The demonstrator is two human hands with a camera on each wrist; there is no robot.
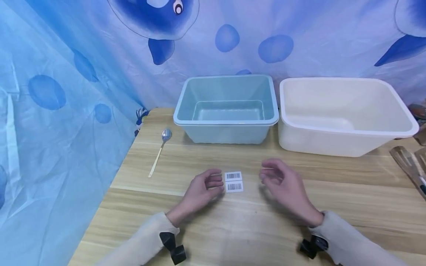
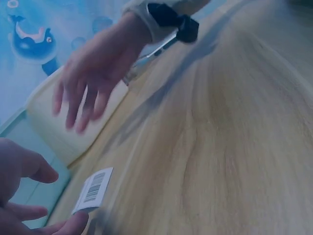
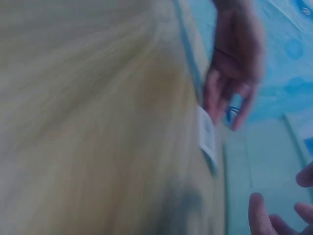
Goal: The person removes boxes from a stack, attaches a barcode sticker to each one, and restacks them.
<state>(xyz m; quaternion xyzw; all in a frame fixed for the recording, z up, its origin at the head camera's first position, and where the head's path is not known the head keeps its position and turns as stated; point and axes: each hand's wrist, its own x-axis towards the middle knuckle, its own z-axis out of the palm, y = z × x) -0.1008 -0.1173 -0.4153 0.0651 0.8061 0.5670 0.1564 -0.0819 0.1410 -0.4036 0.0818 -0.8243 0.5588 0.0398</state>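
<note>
Two white barcode labels (image 1: pixel 234 181) lie flat on the wooden table, one above the other. My left hand (image 1: pixel 203 190) is just left of them with loosely bent fingers, and nothing is in it. To the right of the labels, across a gap, my right hand (image 1: pixel 283 184) hovers above the table, fingers relaxed and holding nothing. In the left wrist view, a barcode label (image 2: pixel 95 188) shows beside the left fingers (image 2: pixel 36 169), with the right hand (image 2: pixel 95 73) farther back. The labels (image 3: pixel 207 137) look blurred in the right wrist view, close to the left hand (image 3: pixel 234 63).
A light blue bin (image 1: pixel 226 132) stands at the back middle, beside a white bin (image 1: pixel 332 142) on its right. A spoon (image 1: pixel 159 153) lies at the left. Kitchen utensils (image 1: pixel 407 164) lie at the right edge. A blue patterned curtain (image 1: pixel 66 129) hangs behind and left.
</note>
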